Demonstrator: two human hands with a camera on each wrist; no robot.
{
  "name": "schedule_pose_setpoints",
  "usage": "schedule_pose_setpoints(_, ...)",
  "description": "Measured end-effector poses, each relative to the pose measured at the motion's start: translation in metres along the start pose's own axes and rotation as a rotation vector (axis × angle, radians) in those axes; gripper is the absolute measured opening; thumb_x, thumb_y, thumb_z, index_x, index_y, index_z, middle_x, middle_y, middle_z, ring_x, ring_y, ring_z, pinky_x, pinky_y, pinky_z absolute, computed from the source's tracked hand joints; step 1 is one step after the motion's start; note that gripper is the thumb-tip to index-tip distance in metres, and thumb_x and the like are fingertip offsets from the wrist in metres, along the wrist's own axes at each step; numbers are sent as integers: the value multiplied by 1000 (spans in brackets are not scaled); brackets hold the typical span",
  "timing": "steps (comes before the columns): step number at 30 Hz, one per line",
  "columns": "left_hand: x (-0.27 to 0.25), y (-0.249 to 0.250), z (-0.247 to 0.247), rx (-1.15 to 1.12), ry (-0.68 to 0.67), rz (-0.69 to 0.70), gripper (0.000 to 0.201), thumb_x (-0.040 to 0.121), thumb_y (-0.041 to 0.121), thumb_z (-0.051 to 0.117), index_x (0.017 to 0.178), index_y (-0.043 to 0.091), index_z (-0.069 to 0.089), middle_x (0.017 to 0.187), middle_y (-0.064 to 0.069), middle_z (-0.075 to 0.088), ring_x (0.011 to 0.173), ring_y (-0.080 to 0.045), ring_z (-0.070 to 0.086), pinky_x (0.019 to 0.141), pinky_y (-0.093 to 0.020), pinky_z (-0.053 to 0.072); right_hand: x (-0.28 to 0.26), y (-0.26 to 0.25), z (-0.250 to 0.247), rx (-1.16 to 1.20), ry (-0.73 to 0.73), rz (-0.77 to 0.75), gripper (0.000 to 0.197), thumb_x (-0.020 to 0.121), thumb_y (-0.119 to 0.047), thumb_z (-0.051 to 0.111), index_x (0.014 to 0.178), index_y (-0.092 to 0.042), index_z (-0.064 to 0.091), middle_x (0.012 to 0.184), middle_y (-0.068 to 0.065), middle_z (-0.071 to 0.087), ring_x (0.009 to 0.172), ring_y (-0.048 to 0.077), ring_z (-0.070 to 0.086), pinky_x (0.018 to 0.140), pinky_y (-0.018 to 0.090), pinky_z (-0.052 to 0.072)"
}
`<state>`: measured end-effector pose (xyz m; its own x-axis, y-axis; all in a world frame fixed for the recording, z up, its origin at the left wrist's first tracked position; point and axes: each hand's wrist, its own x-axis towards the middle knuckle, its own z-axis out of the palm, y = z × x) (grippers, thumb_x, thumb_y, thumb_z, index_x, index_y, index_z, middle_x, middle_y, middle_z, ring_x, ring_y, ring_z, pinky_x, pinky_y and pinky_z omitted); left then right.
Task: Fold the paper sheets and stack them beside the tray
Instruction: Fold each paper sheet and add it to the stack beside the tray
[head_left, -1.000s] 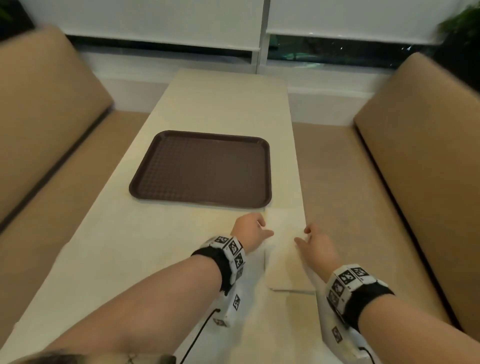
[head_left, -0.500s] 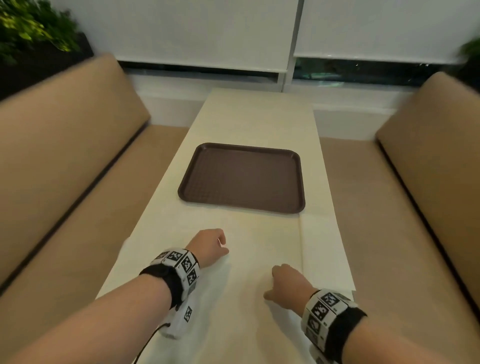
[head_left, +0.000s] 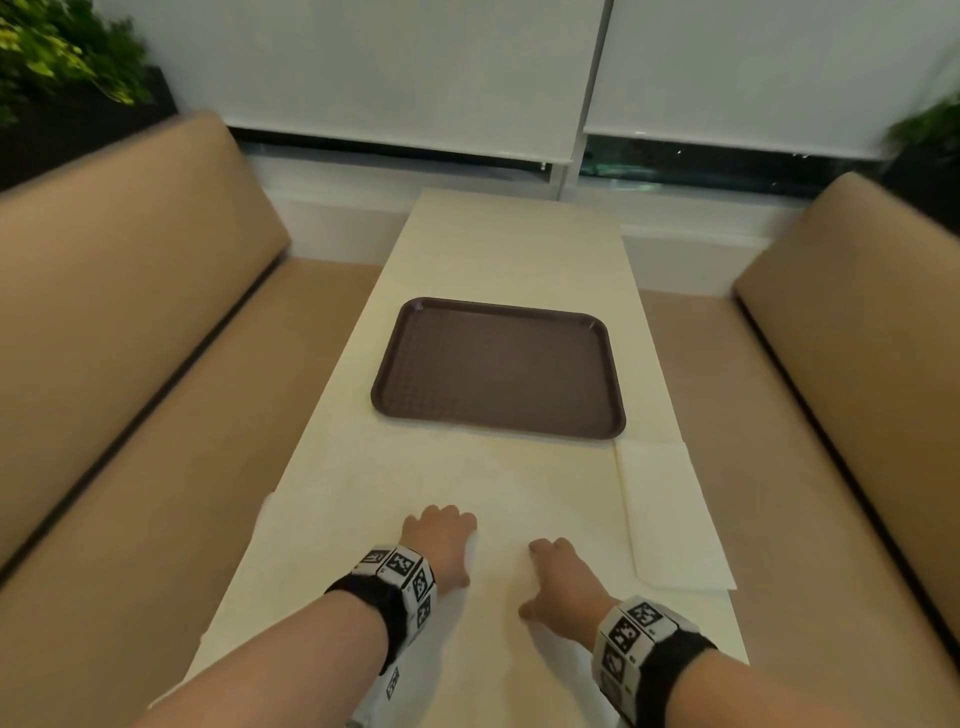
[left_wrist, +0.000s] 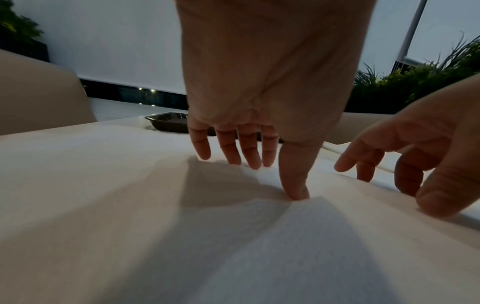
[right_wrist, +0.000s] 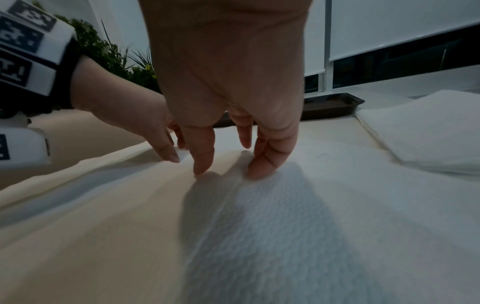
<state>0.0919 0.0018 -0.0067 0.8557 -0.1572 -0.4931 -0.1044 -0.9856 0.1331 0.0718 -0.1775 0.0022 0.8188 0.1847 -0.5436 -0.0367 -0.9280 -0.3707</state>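
A large unfolded white paper sheet (head_left: 358, 525) lies flat on the near part of the table, its left corner past the table edge. My left hand (head_left: 441, 527) and right hand (head_left: 553, 558) rest side by side on it. In the left wrist view the thumb tip (left_wrist: 296, 192) presses the sheet (left_wrist: 130, 185). In the right wrist view the fingertips (right_wrist: 203, 166) touch the sheet (right_wrist: 311, 195). Neither hand grips anything. A stack of folded paper (head_left: 670, 514) lies at the table's right edge, just in front of the brown tray (head_left: 498, 369).
The long cream table (head_left: 509, 249) runs away from me between two tan benches (head_left: 119, 312). Window blinds close off the far end. Plants (head_left: 57, 57) stand behind the bench backs. The tray (right_wrist: 335, 103) holds nothing.
Both hands left the folded stack at the right edge and moved left onto the large unfolded sheet. The head view shifted and now shows more of the left bench.
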Motion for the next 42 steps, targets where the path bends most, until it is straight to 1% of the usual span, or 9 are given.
schedule_pose_setpoints(6, 3, 2, -1, 41, -18, 52, 40, 83, 31, 67, 117, 19, 52, 124, -5, 46, 116, -27, 41, 92, -39, 37, 12, 3, -5, 68, 1, 55, 75, 77, -24, 75, 140, -18, 35, 130, 5, 42, 117, 23, 50, 95, 27, 45)
schedule_pose_setpoints(9, 2, 1, 2, 79, 0, 70, 32, 85, 29, 64, 113, 17, 57, 123, -5, 44, 115, -27, 40, 92, -38, 39, 19, 1, -3, 265, 34, 142, 74, 72, -13, 77, 136, -19, 39, 114, 3, 52, 101, 20, 54, 76, 24, 47)
schedule_pose_setpoints(15, -6, -7, -12, -111, -17, 145, 13, 82, 21, 63, 82, 22, 51, 93, 0, 53, 91, -21, 48, 72, -29, 31, 17, 4, -6, 425, 17, 143, 20, 71, -9, 72, 81, -11, 54, 81, 5, 56, 77, 21, 54, 67, 33, 47)
schedule_pose_setpoints(18, -14, -13, -33, -313, -8, 200, 12, 82, 20, 67, 84, 19, 56, 86, 4, 52, 82, -16, 48, 68, -25, 34, 11, 9, -19, 580, 21, 63, 17, 76, -11, 69, 71, -11, 53, 75, 9, 57, 69, 21, 54, 63, 34, 44)
schedule_pose_setpoints(25, -34, -4, -109, -521, 14, 283, 28, 85, 14, 69, 110, 23, 59, 95, -3, 68, 85, -14, 59, 76, -24, 45, -10, 12, -88, 895, 111, -58, 25, 84, -1, 65, 109, -3, 61, 104, 21, 69, 89, 31, 68, 86, 46, 55)
schedule_pose_setpoints(29, -43, 24, -148, -619, 130, 323, 47, 85, 17, 69, 124, 35, 49, 93, 7, 69, 84, -6, 63, 76, -19, 47, -25, 12, -122, 739, 485, -106, 52, 83, -18, 72, 127, -24, 45, 111, 1, 59, 93, 16, 62, 76, 28, 51)
schedule_pose_setpoints(32, -46, 39, -172, -650, 182, 335, 50, 86, 16, 67, 126, 37, 46, 91, 7, 70, 84, -4, 65, 72, -17, 47, -37, 9, -134, 634, 647, -209, 62, 83, -28, 71, 137, -27, 39, 132, -9, 49, 117, 12, 51, 98, 34, 45)
schedule_pose_setpoints(38, -39, 47, -178, -487, 322, 232, 47, 90, 13, 59, 132, 32, 47, 99, 3, 62, 89, -12, 59, 76, -23, 47, -45, 2, -121, 445, 345, -222, 70, 86, -29, 69, 145, -24, 32, 144, -5, 42, 132, 15, 42, 94, 20, 34)
schedule_pose_setpoints(42, -39, 37, -176, -348, 515, 160, 46, 95, 13, 49, 137, 29, 41, 112, -6, 63, 97, -23, 60, 83, -34, 49, -41, -2, -109, 395, 241, -212, 76, 87, -36, 67, 150, -24, 25, 152, -2, 33, 139, 17, 34, 107, 28, 33)
